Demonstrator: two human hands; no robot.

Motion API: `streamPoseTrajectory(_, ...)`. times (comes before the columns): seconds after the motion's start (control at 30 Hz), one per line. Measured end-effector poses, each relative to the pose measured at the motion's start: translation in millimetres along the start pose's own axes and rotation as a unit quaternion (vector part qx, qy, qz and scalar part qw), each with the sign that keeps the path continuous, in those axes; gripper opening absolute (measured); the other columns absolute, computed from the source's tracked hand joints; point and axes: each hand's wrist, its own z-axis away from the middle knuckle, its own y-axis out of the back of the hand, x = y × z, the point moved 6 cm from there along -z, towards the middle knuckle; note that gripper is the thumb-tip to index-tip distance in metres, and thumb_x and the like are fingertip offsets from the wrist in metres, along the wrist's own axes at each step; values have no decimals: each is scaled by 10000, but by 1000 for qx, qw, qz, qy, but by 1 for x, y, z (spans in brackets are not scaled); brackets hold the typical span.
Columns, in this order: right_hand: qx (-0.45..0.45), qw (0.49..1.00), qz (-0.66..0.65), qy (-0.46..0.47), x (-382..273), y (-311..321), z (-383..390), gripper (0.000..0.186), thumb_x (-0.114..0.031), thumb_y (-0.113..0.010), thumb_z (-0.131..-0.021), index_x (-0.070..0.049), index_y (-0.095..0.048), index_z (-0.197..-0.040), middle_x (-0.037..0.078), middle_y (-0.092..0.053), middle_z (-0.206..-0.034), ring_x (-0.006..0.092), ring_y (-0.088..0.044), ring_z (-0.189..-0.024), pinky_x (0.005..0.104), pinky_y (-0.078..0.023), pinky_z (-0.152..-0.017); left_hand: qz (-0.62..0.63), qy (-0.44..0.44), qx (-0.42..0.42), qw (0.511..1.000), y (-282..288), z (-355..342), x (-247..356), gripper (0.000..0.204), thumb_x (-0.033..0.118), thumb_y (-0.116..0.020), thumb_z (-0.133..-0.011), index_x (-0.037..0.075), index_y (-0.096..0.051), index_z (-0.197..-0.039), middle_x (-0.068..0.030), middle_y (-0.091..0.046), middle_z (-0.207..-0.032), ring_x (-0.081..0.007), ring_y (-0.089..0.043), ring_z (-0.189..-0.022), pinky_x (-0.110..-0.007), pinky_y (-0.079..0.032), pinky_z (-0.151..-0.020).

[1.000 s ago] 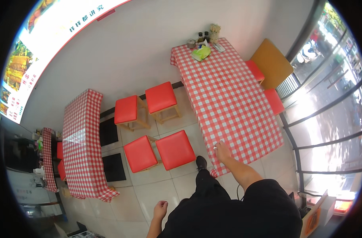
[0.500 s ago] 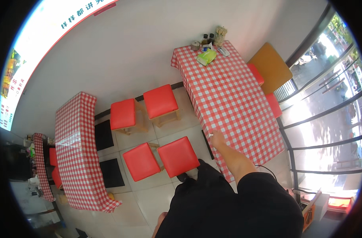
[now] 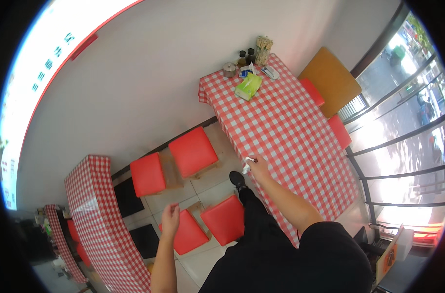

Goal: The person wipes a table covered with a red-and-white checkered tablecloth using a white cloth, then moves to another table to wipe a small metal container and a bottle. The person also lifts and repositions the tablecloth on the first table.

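Observation:
My right hand (image 3: 259, 167) is closed on a crumpled white tissue (image 3: 247, 165) at the left edge of the red checked table (image 3: 300, 141). My left hand (image 3: 171, 219) is raised in front of two red-seated wooden stools (image 3: 221, 219), its fingers loosely bent and slightly apart, with nothing visible in them. At the table's far end sit a soft green tissue pack (image 3: 248, 87), a small metal pot (image 3: 229, 70), two dark-capped bottles (image 3: 241, 59), a bundle of sticks (image 3: 263, 51) and some small white packets (image 3: 270, 72).
Two more stools (image 3: 192, 151) stand by the wall. Another checked table (image 3: 84, 190) is at the left, with dark mats (image 3: 143, 241) beside it. A tan board (image 3: 330, 83) and red seats (image 3: 338, 131) are by the glass front. A bright sign (image 3: 32, 73) hangs at the upper left.
My left hand has risen from low by my body to in front of the stools. My right hand has moved up along the table edge, and its tissue shows more. The view has shifted.

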Motion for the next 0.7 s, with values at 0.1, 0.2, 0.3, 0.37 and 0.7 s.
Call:
streamPoseTrajectory(0.1, -1, 995, -95, -9, -46, -32, -88, 297, -178, -713, -968, 35, -696, -1174, 87, -721, -973, 145, -687, -851, 293, -550, -715, 25, -86, -37, 995, -40, -138, 126, 211, 130, -638, -1056, -10, -674, -1211, -98, -727, -1109, -166, -692, -1052, -320, -544, -935)
streamPoseTrajectory(0.2, 20, 978, -204, -30, -95, -77, -165, 323, -186, -707, -984, 27, -680, -1225, 89, -717, -1029, 153, -687, -887, 299, -558, -742, 44, -114, -86, 989, -94, -278, 218, 266, 171, -633, -1065, -9, -658, -1259, -99, -715, -1155, -157, -668, -1106, -319, -519, -990)
streamPoseTrajectory(0.3, 65, 948, -311, -27, -129, -121, -257, 324, -172, -696, -1000, 23, -660, -1256, 99, -704, -1072, 159, -681, -931, 301, -558, -777, 43, -126, -143, 981, -156, -408, 301, 365, 272, -608, -1080, 0, -641, -1322, -128, -694, -1252, -194, -663, -1169, -353, -515, -1016)
streamPoseTrajectory(0.37, 101, 907, -408, -35, -150, -148, -310, 299, -147, -686, -1007, 27, -648, -1247, 104, -695, -1084, 162, -673, -956, 303, -554, -803, -19, -172, -141, 975, -194, -475, 348, 397, 307, -589, -1084, 23, -632, -1358, -161, -671, -1333, -247, -665, -1206, -380, -519, -1022)
streamPoseTrajectory(0.7, 224, 806, -536, -110, -163, -185, -457, 288, -113, -687, -990, 41, -604, -1219, 121, -671, -1158, 189, -659, -1010, 318, -543, -882, -162, -271, -174, 933, -321, -617, 424, 366, 174, -679, -1006, 72, -682, -1358, -103, -700, -1310, -242, -717, -1048, -361, -552, -953)
